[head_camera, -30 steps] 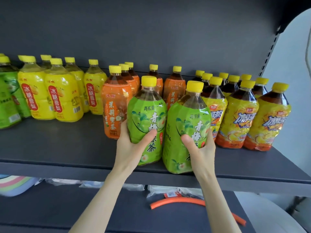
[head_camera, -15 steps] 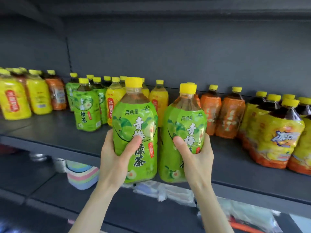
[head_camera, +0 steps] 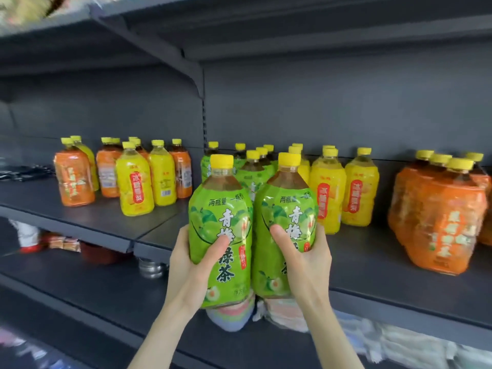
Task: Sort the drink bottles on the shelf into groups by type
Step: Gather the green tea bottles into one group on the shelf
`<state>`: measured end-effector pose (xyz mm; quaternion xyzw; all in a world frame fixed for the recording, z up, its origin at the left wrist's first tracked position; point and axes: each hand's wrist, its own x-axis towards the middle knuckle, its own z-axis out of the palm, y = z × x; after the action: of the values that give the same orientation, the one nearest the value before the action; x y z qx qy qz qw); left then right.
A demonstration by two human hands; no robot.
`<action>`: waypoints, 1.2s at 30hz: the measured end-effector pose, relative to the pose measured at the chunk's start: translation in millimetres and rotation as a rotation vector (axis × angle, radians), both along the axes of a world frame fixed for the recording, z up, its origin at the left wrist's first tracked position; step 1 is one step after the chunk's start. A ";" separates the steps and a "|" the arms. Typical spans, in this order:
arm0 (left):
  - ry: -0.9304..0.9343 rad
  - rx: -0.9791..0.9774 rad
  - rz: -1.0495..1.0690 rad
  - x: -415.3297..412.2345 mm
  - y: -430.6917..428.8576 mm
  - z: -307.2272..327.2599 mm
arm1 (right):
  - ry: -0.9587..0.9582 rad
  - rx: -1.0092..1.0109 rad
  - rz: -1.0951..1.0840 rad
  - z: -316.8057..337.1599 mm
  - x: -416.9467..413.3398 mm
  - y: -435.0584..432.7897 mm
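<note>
— Near the front edge of the shelf (head_camera: 399,278), in the head view, what do the hands have?

— One bottle each. The left hand (head_camera: 191,265) grips the lower half of the left green bottle (head_camera: 221,206). Its thumb lies across the label and its fingers curl round the far side. The right hand (head_camera: 306,259) holds the right green bottle (head_camera: 287,203) the same way, thumb on the front.

— How do the two bottles stand?

— Upright, yellow caps on top, side by side with their labels pressed together. Their bases show below the shelf's front lip, so neither is standing on it. They hide part of a pastel stack (head_camera: 231,315) on the lower shelf (head_camera: 93,286).

— And farther back?

— Just beyond them a green group (head_camera: 253,170) stands on the shelf, with the same label colour and several bottles deep. To its right the yellow bottles (head_camera: 356,193) stand close together. Farther right and well apart, the orange bottles (head_camera: 442,222) crowd toward the front, though they're blurred.

— What about the left bay?

— That holds a mixed cluster (head_camera: 135,190) of orange and yellow bottles interleaved, set toward the back. Below that bay a round metal container (head_camera: 151,266) sits on the lower shelf.
</note>
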<state>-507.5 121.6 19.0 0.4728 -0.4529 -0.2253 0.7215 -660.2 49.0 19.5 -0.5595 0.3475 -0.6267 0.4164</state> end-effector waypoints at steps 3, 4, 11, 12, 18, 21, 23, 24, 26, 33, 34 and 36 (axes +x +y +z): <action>0.028 -0.014 0.005 38.3 -21.7 0.9 | 0.020 -0.017 -0.017 4.7 35.2 -18.5; 0.028 -0.017 0.010 51.6 -30.1 0.1 | 0.027 -0.016 -0.026 3.6 47.4 -26.5; -0.037 0.022 0.054 141.3 -78.5 -1.1 | 0.087 -0.034 0.018 4.9 136.5 -75.7; -0.037 0.023 0.053 153.4 -83.6 -0.6 | 0.103 -0.031 0.021 5.9 148.0 -80.3; -0.039 0.091 -0.025 208.7 -112.9 2.5 | 0.161 0.000 -0.015 2.8 204.0 -107.5; -0.051 0.153 -0.122 231.0 -130.3 -0.1 | 0.209 0.001 -0.068 0.9 218.9 -117.8; -0.067 0.189 -0.197 245.4 -143.6 -1.0 | 0.243 0.017 -0.121 -0.5 225.9 -122.4; -0.079 0.206 -0.237 250.2 -150.0 -0.7 | 0.259 0.029 -0.145 -1.3 228.7 -124.3; -0.123 0.245 -0.312 257.5 -161.1 -1.1 | 0.280 0.051 -0.199 -1.2 233.2 -125.6; -0.483 0.356 -0.240 280.4 -189.8 -7.6 | 0.425 0.124 -0.290 -3.1 237.7 -125.0; -0.492 0.333 -0.223 281.1 -189.0 -7.5 | 0.453 0.132 -0.294 -4.6 237.6 -122.4; -0.521 0.272 -0.204 283.6 -185.2 -8.7 | 0.501 0.135 -0.305 -5.4 239.4 -115.2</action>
<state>-223.9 -63.7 10.3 0.5591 -0.6334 -0.2261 0.4849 -420.8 -66.3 14.0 -0.6091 0.5604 -0.5000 0.2548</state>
